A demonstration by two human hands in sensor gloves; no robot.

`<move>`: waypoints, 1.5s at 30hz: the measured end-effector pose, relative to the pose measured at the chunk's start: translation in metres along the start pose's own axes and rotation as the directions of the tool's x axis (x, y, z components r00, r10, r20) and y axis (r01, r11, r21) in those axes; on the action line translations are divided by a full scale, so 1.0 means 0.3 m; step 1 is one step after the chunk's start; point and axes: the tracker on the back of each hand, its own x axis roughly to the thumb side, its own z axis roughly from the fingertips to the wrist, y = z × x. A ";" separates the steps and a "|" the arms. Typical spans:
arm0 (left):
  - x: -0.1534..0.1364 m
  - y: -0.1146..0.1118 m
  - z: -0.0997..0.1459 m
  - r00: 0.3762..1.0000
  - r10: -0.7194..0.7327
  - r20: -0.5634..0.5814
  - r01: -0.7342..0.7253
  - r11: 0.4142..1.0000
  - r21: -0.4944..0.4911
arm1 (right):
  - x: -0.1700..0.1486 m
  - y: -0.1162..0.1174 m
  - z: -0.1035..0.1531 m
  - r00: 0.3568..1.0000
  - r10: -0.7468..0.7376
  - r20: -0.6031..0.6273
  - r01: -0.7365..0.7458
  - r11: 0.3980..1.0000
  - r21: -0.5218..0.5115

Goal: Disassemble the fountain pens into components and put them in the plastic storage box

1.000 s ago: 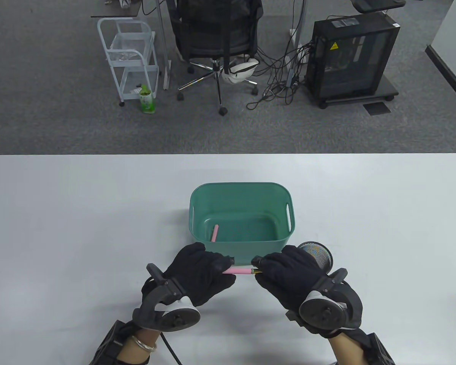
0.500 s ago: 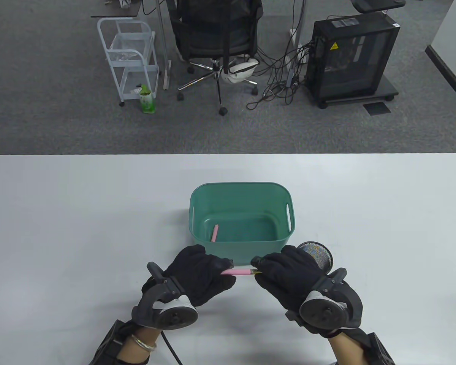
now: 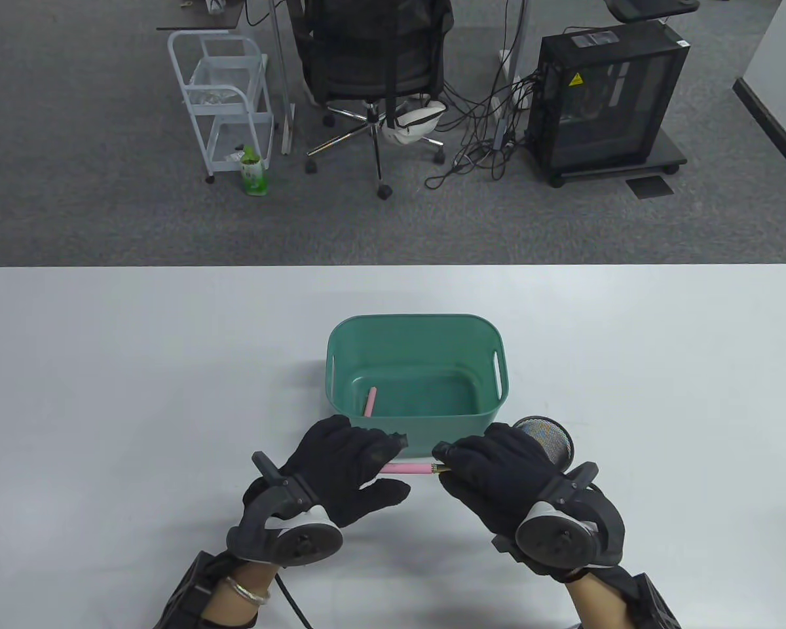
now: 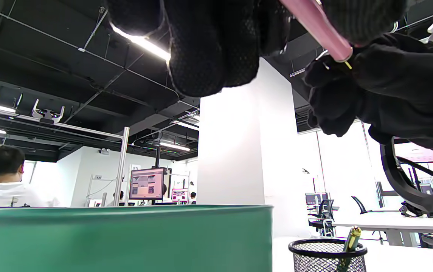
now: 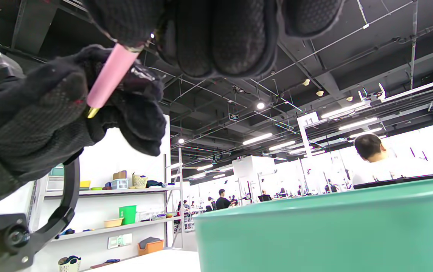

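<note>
A pink fountain pen barrel is held level just in front of the green plastic box. My left hand curls loosely round its left end, with the thumb spread below it. My right hand pinches the right end, where a thin gold part shows. In the left wrist view the pen runs between my fingers and thumb. The right wrist view shows the pen ending in a gold tip against the left glove. A pink pen part lies on the box floor.
A black mesh pen cup stands right of the box, half hidden behind my right hand; in the left wrist view the cup holds a green and gold pen. The box wall rises close beyond both hands.
My left hand has loosened: its thumb dropped away below the pen and its fingers lifted slightly. The right hand and the pen have stayed in place.
</note>
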 end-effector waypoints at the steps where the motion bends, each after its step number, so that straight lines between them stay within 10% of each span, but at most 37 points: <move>1: 0.000 0.000 0.000 1.000 -0.002 -0.001 0.002 1.000 0.000 | 0.000 -0.001 0.000 1.000 -0.001 -0.001 0.001 1.000 -0.001; 45: 0.003 -0.005 -0.001 1.000 0.010 0.013 -0.010 1.000 0.015 | 0.002 0.004 0.002 1.000 -0.001 0.009 0.001 1.000 -0.001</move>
